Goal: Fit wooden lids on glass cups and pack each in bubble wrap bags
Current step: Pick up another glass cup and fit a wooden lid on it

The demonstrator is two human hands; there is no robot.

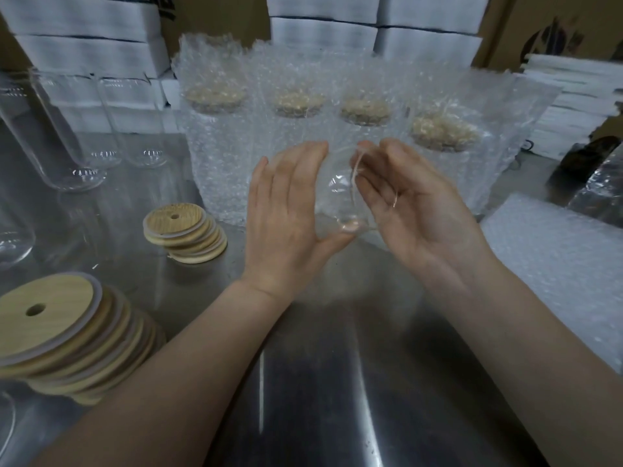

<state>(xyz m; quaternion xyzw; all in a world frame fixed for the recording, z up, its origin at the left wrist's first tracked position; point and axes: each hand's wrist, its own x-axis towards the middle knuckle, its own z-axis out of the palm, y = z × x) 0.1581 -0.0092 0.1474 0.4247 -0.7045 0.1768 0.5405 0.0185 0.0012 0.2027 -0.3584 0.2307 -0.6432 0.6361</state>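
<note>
A clear glass cup (340, 193) is held tilted between my two hands above the steel table (337, 382). My left hand (283, 214) lies flat against its left side with straight fingers, the thumb touching the cup's lower end. My right hand (414, 210) cups the other side, its fingers curled round the glass near the rim. No lid is on this cup. Two stacks of round wooden lids with a centre hole lie to the left, one near (50, 315) and one farther (178, 224).
Several lidded cups in bubble wrap bags (296, 106) stand in a row behind my hands. Empty glass cups (60, 136) stand at the far left. A pile of flat bubble wrap bags (556, 264) lies at the right. White boxes (87, 52) are stacked at the back.
</note>
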